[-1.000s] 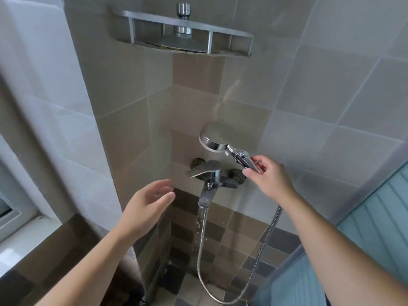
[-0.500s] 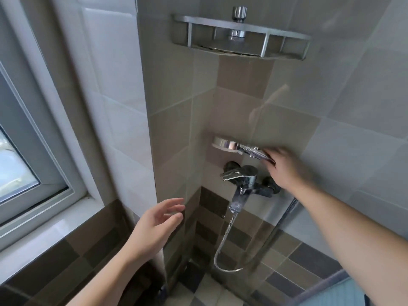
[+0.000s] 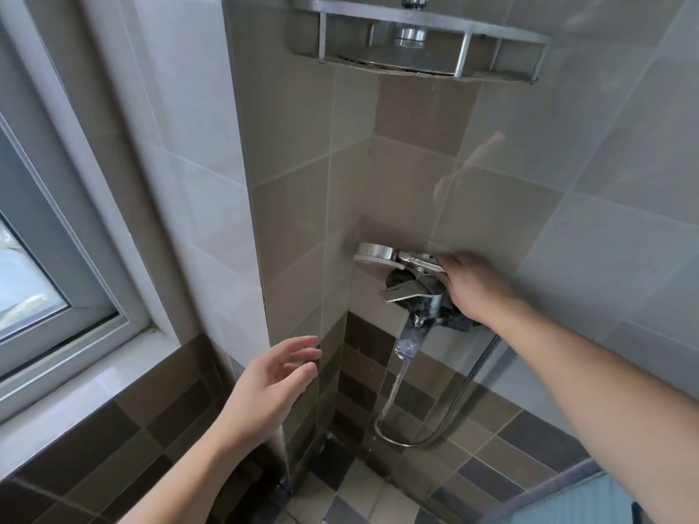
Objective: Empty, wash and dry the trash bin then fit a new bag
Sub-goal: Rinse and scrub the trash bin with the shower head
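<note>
My right hand (image 3: 474, 287) grips the handle of the chrome hand shower (image 3: 378, 253); I judge it light, rigid, slippery, tugged by its stiff hose. Left hand (image 3: 272, 387) hangs spread, empty.

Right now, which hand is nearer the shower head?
Right. The right hand grips the shower head by its handle; the left hand hangs open, lower left, apart from it.

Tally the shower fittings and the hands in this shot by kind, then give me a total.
Hand shower heads: 1, the hand shower, gripped at its handle by the right hand
Mixer taps: 1, the mixer tap
Hoses: 1, the metal hose
Corner shelves: 1, the corner shelf
Hands: 2, the right one and the left hand, which holds nothing
Total: 6
</note>
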